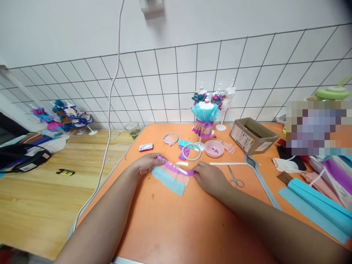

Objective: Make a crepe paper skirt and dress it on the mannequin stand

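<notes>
On the orange table (176, 220) lies a small stack of crepe paper pieces, blue (168, 180) and pink (180, 178), with a purple strip (173, 167) along its top edge. My left hand (147, 163) pinches the left end of the purple strip, fingers closed. My right hand (208, 177) pinches the right end, fingers closed too. A white tape piece lies on the strip between both hands.
Two tape rolls (191, 151), a pink bowl (214, 148), scissors (235, 177), a cardboard box (253, 135) and a small dress form with paper skirt (205, 117) stand behind. Blue crepe rolls (316, 205) lie at right. A white cable (106, 132) hangs left.
</notes>
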Tool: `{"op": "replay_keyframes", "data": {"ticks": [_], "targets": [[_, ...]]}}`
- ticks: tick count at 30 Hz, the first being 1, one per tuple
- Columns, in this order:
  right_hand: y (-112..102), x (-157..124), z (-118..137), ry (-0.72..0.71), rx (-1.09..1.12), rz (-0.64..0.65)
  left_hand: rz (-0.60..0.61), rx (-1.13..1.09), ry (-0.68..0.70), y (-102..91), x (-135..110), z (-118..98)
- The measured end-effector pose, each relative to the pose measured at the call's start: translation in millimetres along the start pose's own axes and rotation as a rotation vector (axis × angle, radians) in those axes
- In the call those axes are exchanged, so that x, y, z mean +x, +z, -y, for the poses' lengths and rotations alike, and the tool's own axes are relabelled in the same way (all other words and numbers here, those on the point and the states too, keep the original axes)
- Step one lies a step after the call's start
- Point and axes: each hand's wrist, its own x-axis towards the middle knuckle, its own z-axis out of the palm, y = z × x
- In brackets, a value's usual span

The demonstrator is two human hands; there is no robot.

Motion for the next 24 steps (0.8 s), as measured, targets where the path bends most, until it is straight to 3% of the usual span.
{"op": "replay_keyframes", "data": {"ticks": [8,10,13,16,19,22,24], "targets": [[-28,-25,-33,0.047,0.075,0.008,-0.013,-0.028,0.002,-0.5,6,4],[-45,-29,-47,0.086,0.127,-0.091,-0.008,-0.028,-0.004,-0.4,6,5],[-78,-29,-78,0.186,0.078,-0.45,-0.005,-0.024,-0.007,-0.6,6,5],[-109,-21,-117,0.235,-0.006,-0.701,-0.006,-0.016,0.001,-0.7,6,5],[-121,-8,-161,0.354,-0.152,-0.706,-0.001,-0.007,0.011,-0.4,5,6],[-115,5,-202,0.394,-0.138,-0.69,0.003,0.007,0.016,-1.3,6,7],[-109,8,-219,0.369,-0.061,-0.822,0.0,0.018,0.013,-3.0,8,8]]}}
